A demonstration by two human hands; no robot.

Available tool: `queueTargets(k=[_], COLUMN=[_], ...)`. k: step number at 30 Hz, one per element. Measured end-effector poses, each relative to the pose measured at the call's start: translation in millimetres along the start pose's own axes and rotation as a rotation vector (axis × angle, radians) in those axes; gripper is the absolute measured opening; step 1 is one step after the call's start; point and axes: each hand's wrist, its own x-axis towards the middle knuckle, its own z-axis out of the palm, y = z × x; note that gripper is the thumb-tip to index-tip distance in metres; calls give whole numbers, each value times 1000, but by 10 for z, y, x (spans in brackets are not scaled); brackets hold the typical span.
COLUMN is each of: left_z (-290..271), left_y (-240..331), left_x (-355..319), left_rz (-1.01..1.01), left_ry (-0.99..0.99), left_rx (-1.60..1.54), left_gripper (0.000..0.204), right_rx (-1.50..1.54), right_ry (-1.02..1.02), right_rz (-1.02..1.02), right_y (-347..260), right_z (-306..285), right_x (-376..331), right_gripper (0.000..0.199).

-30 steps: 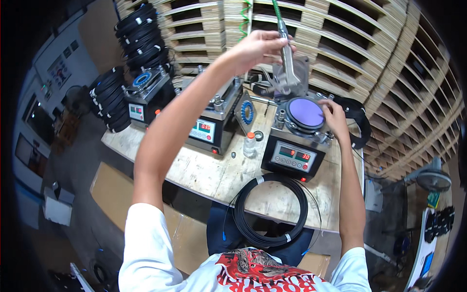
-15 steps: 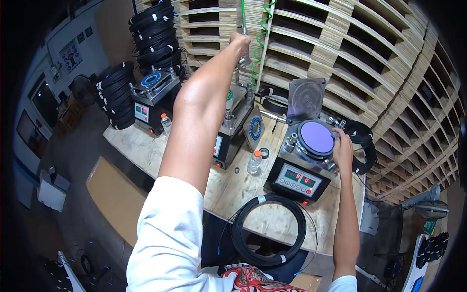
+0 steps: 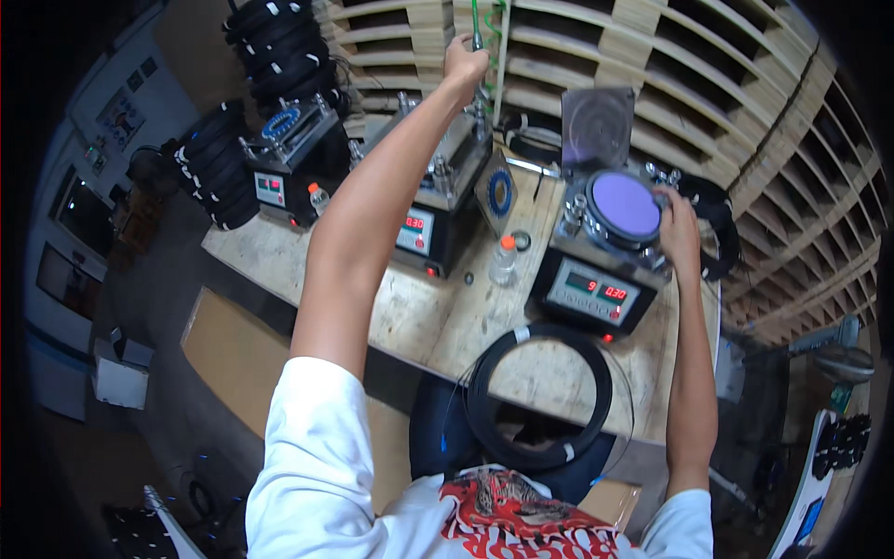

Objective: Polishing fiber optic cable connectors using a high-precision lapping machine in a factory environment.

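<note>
My left hand is up at the dark fitting of the green hose; I cannot tell whether its fingers pinch it. My right hand bends its fingers at the rim of the purple disc, atop the rightmost machine on the bench; whether they grip, I cannot tell

Cannot make out the lower end of the green hose at the left hand, nor the exact contact of the right hand with the purple disc. Lose the tops of the hose and the stacked black coils at the upper edge. See only part of the middle machine past the left arm. Cannot read the small wall poster.
</note>
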Motion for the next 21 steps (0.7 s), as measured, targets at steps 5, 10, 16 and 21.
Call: queueTargets(k=[5,10,16,21], left_z=[-311,-244,-435,-484], left_y=[-577,-1366,-2071,-1770], left_x=[-940,-1959,-2416,-2359], left_rz=[97,-102,-220,42], left_ry=[-392,-731,-729,-570], left_rx=[-42,94,114,203], left_gripper=[56,72,76,52], right_rx=[7,15,82,71], right_ry=[-56,-47,-64,-37], right_rz=[20,38,52,43], right_y=[-70,130,7,-92], right_z=[84,41,179,167], right_x=[146,110,153,89], right_gripper=[39,39,40,39])
